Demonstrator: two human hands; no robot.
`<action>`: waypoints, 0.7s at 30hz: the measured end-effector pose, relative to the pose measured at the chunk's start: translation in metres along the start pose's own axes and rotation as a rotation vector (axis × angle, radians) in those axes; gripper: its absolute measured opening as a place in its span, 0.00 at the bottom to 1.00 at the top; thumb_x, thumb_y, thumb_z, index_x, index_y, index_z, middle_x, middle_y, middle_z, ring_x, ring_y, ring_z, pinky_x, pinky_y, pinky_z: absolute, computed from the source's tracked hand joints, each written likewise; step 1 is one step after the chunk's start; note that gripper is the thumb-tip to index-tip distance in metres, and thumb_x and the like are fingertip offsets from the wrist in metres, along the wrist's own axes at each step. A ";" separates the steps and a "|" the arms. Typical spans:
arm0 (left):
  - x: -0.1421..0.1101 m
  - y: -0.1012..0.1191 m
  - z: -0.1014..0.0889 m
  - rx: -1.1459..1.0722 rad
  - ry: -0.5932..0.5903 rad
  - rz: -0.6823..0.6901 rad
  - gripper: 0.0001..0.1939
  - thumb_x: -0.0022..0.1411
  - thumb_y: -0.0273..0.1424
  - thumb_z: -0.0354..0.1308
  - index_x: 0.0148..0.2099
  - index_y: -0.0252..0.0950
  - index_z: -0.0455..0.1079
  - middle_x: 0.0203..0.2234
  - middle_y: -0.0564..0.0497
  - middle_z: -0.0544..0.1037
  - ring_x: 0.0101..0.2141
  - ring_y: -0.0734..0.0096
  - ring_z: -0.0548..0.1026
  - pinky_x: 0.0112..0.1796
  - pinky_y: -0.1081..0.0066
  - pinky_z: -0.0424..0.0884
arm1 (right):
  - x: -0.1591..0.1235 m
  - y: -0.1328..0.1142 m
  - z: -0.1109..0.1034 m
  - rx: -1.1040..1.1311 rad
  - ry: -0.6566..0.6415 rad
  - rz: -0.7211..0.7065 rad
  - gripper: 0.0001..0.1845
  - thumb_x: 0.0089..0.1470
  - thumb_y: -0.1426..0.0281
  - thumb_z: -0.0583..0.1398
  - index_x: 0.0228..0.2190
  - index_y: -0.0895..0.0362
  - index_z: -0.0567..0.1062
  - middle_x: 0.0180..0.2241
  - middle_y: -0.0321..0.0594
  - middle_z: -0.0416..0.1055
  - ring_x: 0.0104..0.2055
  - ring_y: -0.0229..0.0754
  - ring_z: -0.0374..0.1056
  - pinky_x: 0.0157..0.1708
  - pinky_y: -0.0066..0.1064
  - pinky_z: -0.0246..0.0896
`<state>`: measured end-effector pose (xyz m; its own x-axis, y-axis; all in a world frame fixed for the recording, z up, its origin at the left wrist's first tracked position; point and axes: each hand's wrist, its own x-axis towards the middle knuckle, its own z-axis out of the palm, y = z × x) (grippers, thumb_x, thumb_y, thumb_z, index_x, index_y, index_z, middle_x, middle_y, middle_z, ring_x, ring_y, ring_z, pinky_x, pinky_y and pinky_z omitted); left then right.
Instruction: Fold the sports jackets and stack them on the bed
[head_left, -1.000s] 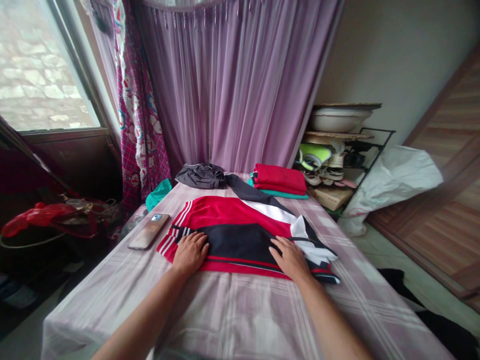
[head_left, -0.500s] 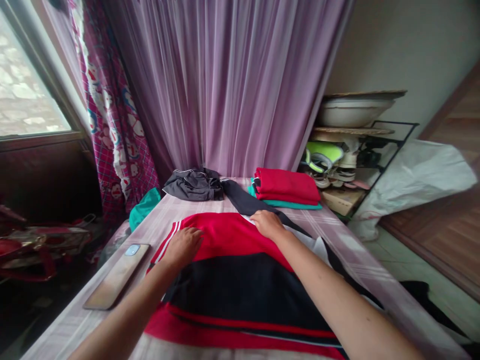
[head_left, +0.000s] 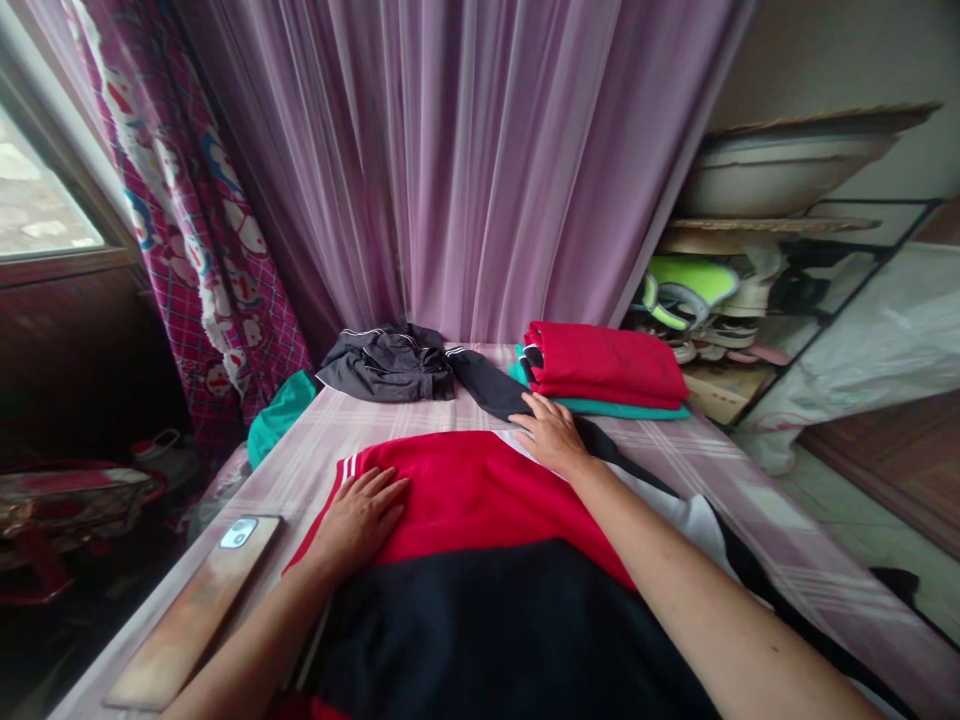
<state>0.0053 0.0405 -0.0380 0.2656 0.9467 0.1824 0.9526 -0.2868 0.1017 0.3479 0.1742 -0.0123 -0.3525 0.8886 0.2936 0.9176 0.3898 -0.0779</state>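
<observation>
A red, black and white track jacket (head_left: 465, 495) lies spread over the near part of the table, partly hidden under my forearms. My left hand (head_left: 360, 515) rests flat on its red part, beside the white-striped edge, fingers apart. Further back, my right hand (head_left: 551, 435) is at the jacket's white panel, its spread fingertips touching the dark sleeve (head_left: 484, 385). That sleeve stretches away from me, its striped end close to a crumpled dark grey garment (head_left: 390, 365). Neither hand grips anything I can see.
A folded red garment (head_left: 607, 362) sits on teal cloth (head_left: 637, 409) at the table's far right. A phone (head_left: 199, 610) lies near the left edge. Teal fabric (head_left: 281, 415) hangs there. Purple curtains (head_left: 480, 170) close off the back; a shoe rack (head_left: 832, 310) stands right.
Both hands have moved from the jacket's near black part to its far red part, the right reaching toward the dark sleeve. My view has come closer to the table.
</observation>
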 end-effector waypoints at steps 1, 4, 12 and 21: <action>0.000 0.001 -0.001 -0.003 -0.001 0.001 0.23 0.68 0.43 0.48 0.62 0.48 0.68 0.61 0.49 0.71 0.62 0.52 0.65 0.61 0.48 0.61 | 0.003 -0.003 0.002 0.011 -0.027 -0.011 0.17 0.59 0.62 0.59 0.48 0.47 0.79 0.66 0.43 0.57 0.67 0.50 0.49 0.62 0.47 0.45; 0.001 0.003 -0.003 -0.007 0.002 -0.005 0.23 0.69 0.42 0.48 0.62 0.48 0.68 0.61 0.49 0.70 0.62 0.51 0.64 0.61 0.48 0.61 | 0.012 -0.005 0.010 0.021 -0.080 0.032 0.11 0.59 0.62 0.59 0.38 0.49 0.81 0.63 0.41 0.63 0.67 0.50 0.50 0.61 0.49 0.46; -0.001 0.006 0.003 -0.005 -0.003 -0.039 0.26 0.69 0.43 0.47 0.66 0.44 0.63 0.63 0.47 0.68 0.63 0.53 0.62 0.62 0.50 0.59 | 0.019 -0.006 0.028 -0.009 0.051 0.186 0.12 0.59 0.70 0.56 0.36 0.51 0.80 0.60 0.44 0.67 0.65 0.54 0.51 0.58 0.55 0.47; 0.000 0.007 0.008 -0.067 0.026 -0.031 0.25 0.68 0.42 0.49 0.64 0.44 0.65 0.62 0.48 0.69 0.63 0.54 0.62 0.63 0.50 0.56 | -0.033 -0.040 0.009 0.038 0.056 -0.236 0.23 0.65 0.65 0.49 0.57 0.50 0.71 0.64 0.43 0.63 0.67 0.48 0.52 0.66 0.48 0.37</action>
<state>0.0132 0.0395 -0.0449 0.2315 0.9514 0.2032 0.9480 -0.2675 0.1723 0.3207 0.1312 -0.0277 -0.5451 0.7572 0.3598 0.8029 0.5950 -0.0360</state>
